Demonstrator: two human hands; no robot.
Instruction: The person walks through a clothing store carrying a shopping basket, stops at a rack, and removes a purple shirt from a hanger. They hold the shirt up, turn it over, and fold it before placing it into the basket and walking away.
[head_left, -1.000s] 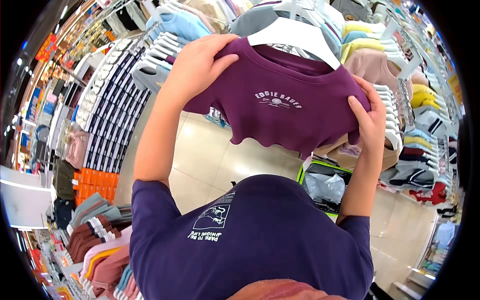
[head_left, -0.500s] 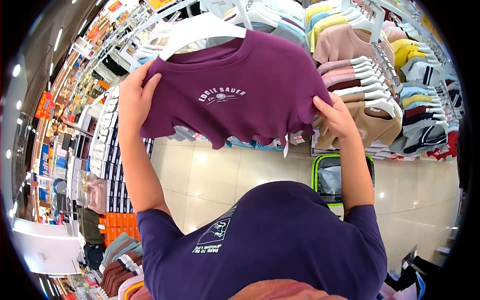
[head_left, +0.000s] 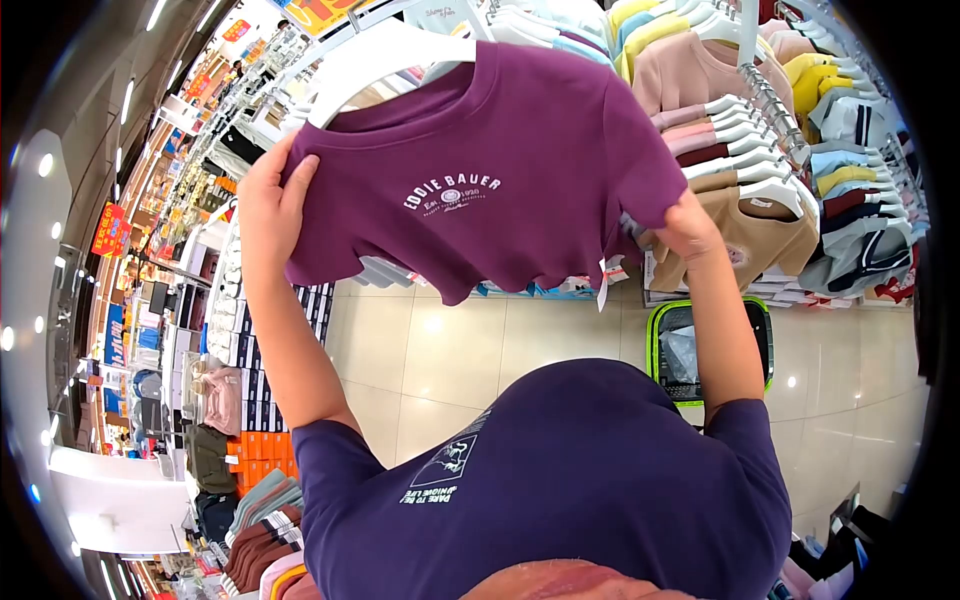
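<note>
A purple T-shirt (head_left: 540, 150) with white "EDDIE BAUER" lettering hangs on a white hanger (head_left: 385, 68), held up in front of me. My left hand (head_left: 277, 190) pinches its left shoulder, thumb in front of the cloth. At the right side, my right hand (head_left: 690, 232) is closed at the sleeve's edge, its fingertips partly hidden by the fabric. A white tag (head_left: 602, 285) dangles from the shirt's lower right.
Racks of hung shirts, with a tan shirt (head_left: 765, 235) among them, stand at the right. On the tiled floor (head_left: 455, 345) sits a green-rimmed black basket (head_left: 655, 350). Orange boxes (head_left: 265, 455) and folded clothes are at the lower left.
The right sleeve is stretched out further, and my right hand has moved slightly right and down along it. The view has shifted a little, so the basket appears further right.
</note>
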